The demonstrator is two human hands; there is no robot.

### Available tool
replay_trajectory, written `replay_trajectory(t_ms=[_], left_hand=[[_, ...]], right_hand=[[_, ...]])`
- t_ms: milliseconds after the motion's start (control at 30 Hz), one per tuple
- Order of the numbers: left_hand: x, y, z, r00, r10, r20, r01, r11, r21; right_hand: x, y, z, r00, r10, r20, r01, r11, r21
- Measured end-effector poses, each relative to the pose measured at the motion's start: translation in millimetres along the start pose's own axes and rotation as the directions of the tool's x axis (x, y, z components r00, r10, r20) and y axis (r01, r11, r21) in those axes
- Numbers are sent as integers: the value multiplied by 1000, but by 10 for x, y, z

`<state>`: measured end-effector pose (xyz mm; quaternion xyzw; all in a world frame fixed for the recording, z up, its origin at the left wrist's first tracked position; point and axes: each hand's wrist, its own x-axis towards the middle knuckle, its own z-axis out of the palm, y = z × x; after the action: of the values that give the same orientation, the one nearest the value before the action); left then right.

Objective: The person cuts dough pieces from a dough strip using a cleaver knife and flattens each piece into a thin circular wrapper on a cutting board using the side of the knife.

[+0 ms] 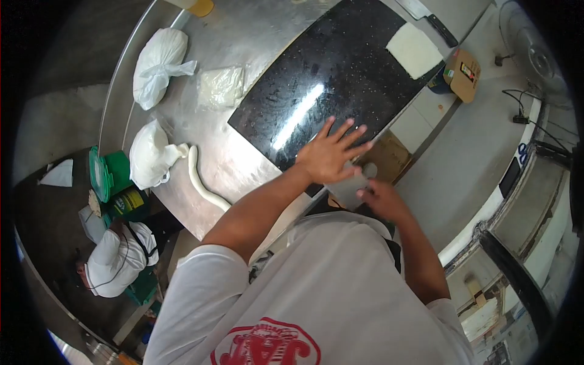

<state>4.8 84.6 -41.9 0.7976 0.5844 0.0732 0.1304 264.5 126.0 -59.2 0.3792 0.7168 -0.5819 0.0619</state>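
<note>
My left hand [333,152] is open, fingers spread, palm down over the near edge of a black slab [292,79]. Close beside it, my right hand [384,199] is closed on a flat grey scraper [348,187], partly hidden below my left hand. A white square slab of dough [415,50] lies at the far right corner of the black slab. Left of my left forearm, a long rope of dough [201,185] rests on the metal table [243,164].
Two tied white bags [159,64] and a clear packet [220,87] sit on the table's left. A knife [439,27] lies at the far right, near a cardboard-topped tub [460,76]. Another person [121,258] is at lower left, beside green buckets [109,173].
</note>
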Motion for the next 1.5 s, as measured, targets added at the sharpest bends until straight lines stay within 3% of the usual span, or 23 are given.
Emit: replay_trajectory(t_ms=[100,233,300,333,400,467,500,567,600,667,800,867,933,1033,1067,1100,1133,1200,1267,1333,1400,1433,1500], left_hand=[[143,-93,-97,991,44,127,-37,998,-58],[477,-352,-93,999,-23,36,21,998,58],[728,-578,-191,997,-47,-69,56,990,129],[705,-547,-198,997,-46,-67,55,989,138],[651,-460,-150,998,57,22,-60,988,141],[216,-164,-23,972,200,125,-201,979,-5],[145,-34,-4,962,227,153,-221,974,-56],[255,-71,21,945,273,183,-252,959,-130],[357,-152,-28,957,255,139,-249,967,-61],[431,-210,-44,963,253,97,-255,967,7],[770,-611,-246,992,126,6,-126,984,123],[687,-536,-213,995,102,-15,-99,989,112],[454,-369,-101,979,191,72,-192,981,8],[220,-9,44,969,246,24,-243,966,-89],[257,31,122,963,268,-4,-268,961,-71],[320,-13,87,962,272,7,-270,958,-94],[431,-82,-37,972,237,9,-236,971,-47],[730,-352,-141,976,214,-31,-212,975,64],[811,-541,-183,992,95,-85,-87,992,91],[798,-568,-258,990,119,-76,-112,989,93],[638,-483,-190,989,149,13,-149,988,32],[424,-286,-95,988,153,35,-152,988,-22],[353,-141,-15,986,161,51,-158,985,-67]], right_hand=[[289,-79,-34,999,40,3,-39,997,-61],[692,-684,-708,975,180,135,-176,984,-35],[856,-940,-931,903,364,227,-336,929,-154],[789,-899,-851,906,356,227,-329,932,-149],[550,-566,-569,995,61,82,-69,992,102],[198,48,-79,984,-177,3,177,982,-71],[102,24,22,985,-172,13,173,983,-66],[44,-188,94,986,-12,-167,-27,973,-229],[49,-315,53,973,50,-227,-111,957,-267],[322,-683,-432,962,272,6,-263,936,-235],[621,-761,-651,992,126,25,-119,974,-191],[560,-831,-562,992,97,-80,-112,970,-216],[242,-382,-132,995,95,-36,-98,990,-102],[117,-126,101,937,-246,-249,157,931,-329],[101,-202,-16,982,21,-188,-69,965,-253],[43,-411,-118,953,288,-98,-302,936,-184],[-7,-561,-202,943,322,-87,-332,929,-165],[394,-737,-602,971,230,-57,-236,919,-315],[686,-794,-727,984,169,-63,-180,930,-320],[657,-766,-652,990,133,-43,-140,934,-328],[385,-657,-400,995,70,-66,-76,993,-90],[207,-618,-326,996,86,29,-85,995,-45],[-29,-464,-127,992,122,-43,-126,986,-109]])
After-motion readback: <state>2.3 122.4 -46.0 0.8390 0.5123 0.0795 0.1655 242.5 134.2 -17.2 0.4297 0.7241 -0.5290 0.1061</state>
